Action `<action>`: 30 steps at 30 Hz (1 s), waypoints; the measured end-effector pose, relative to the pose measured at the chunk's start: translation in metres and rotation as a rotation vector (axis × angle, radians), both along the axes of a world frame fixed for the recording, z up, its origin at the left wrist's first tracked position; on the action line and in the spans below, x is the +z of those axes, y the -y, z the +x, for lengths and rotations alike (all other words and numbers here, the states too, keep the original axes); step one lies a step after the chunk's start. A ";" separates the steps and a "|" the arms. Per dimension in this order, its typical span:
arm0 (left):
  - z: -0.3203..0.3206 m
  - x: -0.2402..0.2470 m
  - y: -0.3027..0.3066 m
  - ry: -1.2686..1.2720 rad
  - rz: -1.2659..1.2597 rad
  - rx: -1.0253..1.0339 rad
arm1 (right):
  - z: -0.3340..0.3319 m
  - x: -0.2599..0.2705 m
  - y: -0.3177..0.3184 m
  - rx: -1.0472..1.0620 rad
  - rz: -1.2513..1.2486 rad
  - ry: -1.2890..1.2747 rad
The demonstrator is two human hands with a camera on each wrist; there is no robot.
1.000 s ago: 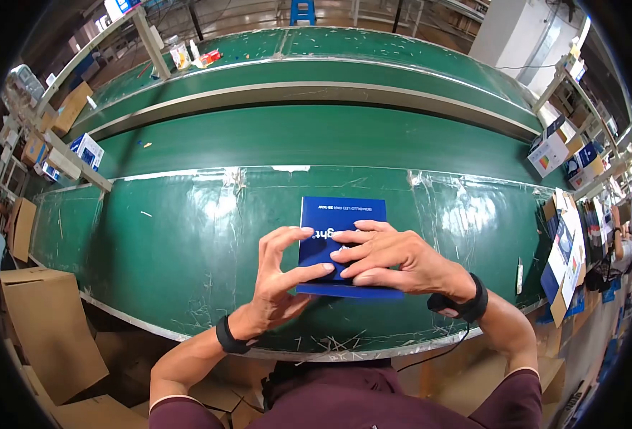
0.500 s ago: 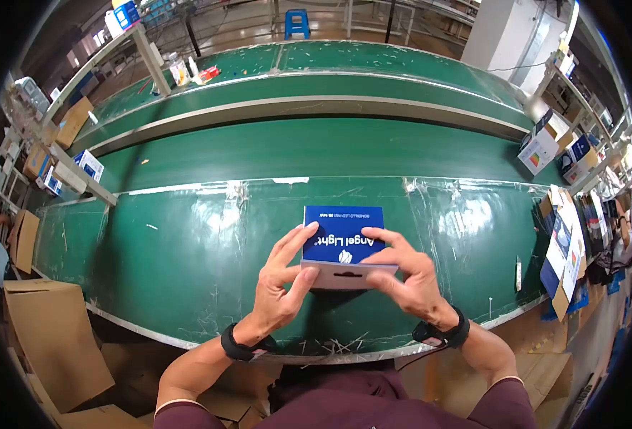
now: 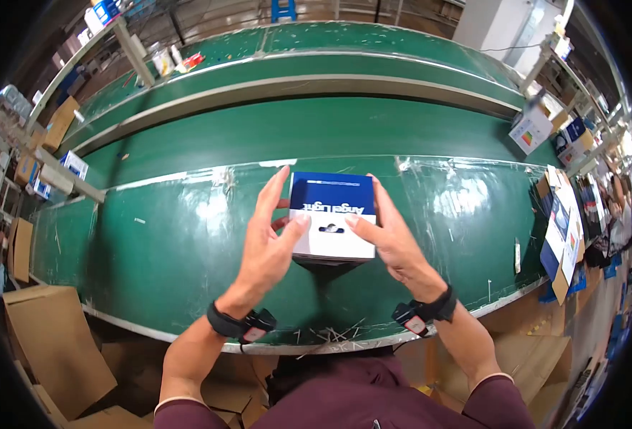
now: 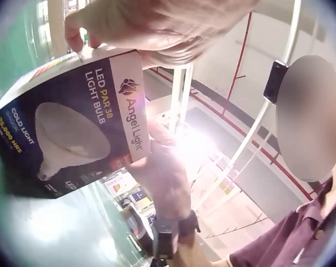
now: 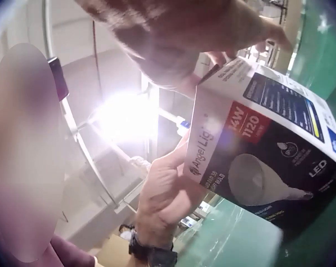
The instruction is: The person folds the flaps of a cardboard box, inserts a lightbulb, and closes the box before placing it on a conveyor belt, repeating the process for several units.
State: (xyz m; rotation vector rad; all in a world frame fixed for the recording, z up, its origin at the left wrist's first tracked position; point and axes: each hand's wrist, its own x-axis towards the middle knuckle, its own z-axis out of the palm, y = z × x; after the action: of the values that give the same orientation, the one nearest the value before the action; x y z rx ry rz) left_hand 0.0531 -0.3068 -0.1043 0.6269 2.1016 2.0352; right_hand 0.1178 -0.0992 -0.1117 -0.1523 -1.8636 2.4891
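Note:
Between my two hands is a blue and white light bulb box (image 3: 332, 244), its white face with the hanger slot turned up towards me. My left hand (image 3: 262, 239) grips the left side, its thumb on the white face. On the opposite side my right hand (image 3: 400, 247) holds the box with its thumb near the slot. A printed bulb and "LED PAR38" show on the dark side of the box (image 4: 73, 130) in the left wrist view. Seen from the right wrist, the box (image 5: 257, 144) also has a red "14W" patch.
Under the box lies a green worktop (image 3: 187, 250) covered in clear film, with white scraps (image 3: 334, 334) at its near edge. Flattened printed cartons (image 3: 562, 232) stand at the right. A brown carton (image 3: 55, 343) sits at the lower left, and a raised rail (image 3: 301, 82) crosses behind.
The hands had been over the flap; now they hold the box from both sides. The white slotted face has turned up into view, and the box is farther from my body.

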 end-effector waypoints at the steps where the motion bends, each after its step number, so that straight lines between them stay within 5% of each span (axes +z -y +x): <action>1: -0.011 0.007 0.002 -0.014 -0.104 -0.043 | -0.004 -0.004 0.005 -0.015 -0.045 -0.027; 2: -0.021 0.014 0.005 -0.032 -0.199 -0.097 | -0.007 -0.008 0.007 -0.041 -0.081 -0.056; 4: -0.031 0.020 -0.003 -0.690 -0.716 0.038 | -0.022 -0.037 0.000 -0.166 0.096 -0.109; 6: -0.010 0.033 -0.030 -0.742 -0.801 0.046 | -0.023 -0.031 -0.001 -0.196 0.162 -0.105; 8: 0.013 0.038 -0.055 -0.714 -1.056 -0.019 | -0.022 -0.035 -0.008 -0.116 -0.067 0.027; 15: -0.017 0.023 -0.071 -0.765 -1.022 0.013 | -0.030 -0.067 -0.011 -0.099 -0.096 -0.053; 19: -0.050 0.024 -0.064 -0.780 -0.996 -0.038 | -0.012 -0.022 -0.025 -0.090 0.051 0.046; 24: -0.159 0.020 0.020 -0.668 -1.162 0.341 | 0.048 0.003 -0.124 -0.089 0.654 -0.002; 30: -0.284 0.003 0.168 -0.340 -1.314 0.492 | 0.150 0.065 -0.271 -0.357 0.723 0.215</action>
State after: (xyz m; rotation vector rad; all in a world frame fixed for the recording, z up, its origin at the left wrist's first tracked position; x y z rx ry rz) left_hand -0.2304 -0.4744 -0.1017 0.1979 3.2872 0.2393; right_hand 0.2677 0.1717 -0.0464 -0.6688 -2.4182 1.5110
